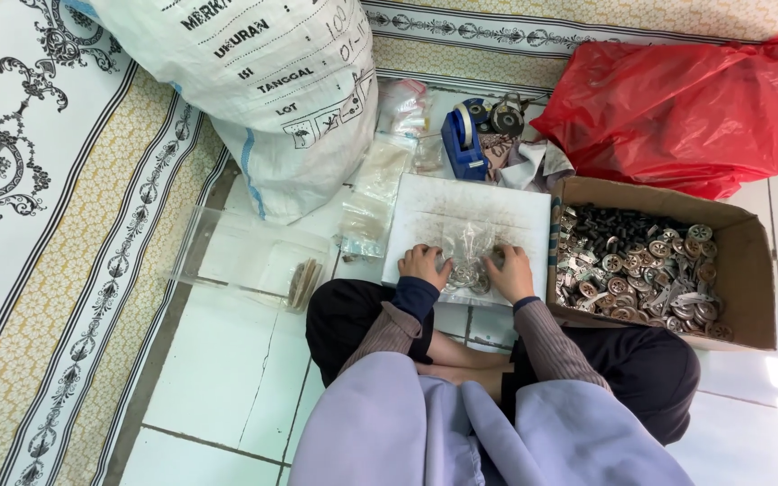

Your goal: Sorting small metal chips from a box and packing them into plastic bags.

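Centrally, a small clear plastic bag holding round metal parts is pinned between both hands on a white board in the middle of the frame. The left hand is set on the bag's left edge, fingers curled down and pressed on the plastic; the right hand is set on its right edge, fingers likewise closed on the plastic. The bag is bunched upward between them, with its filled lower part near the board's bottom edge.

Right of the board, touching it, an open cardboard box is seen, filled with round silver metal discs and dark parts. At upper right a red plastic bag is lying behind the box. Above the board a blue tape dispenser is placed, with crumpled cloth just beside it. At upper left a large white woven sack is standing on the tiled floor. Between sack and board, several flat clear packets are laid in a row. At left centre a clear plastic tray is seen, with a small stack of brownish pieces in its right corner. A patterned mat is covering the left side of the frame.
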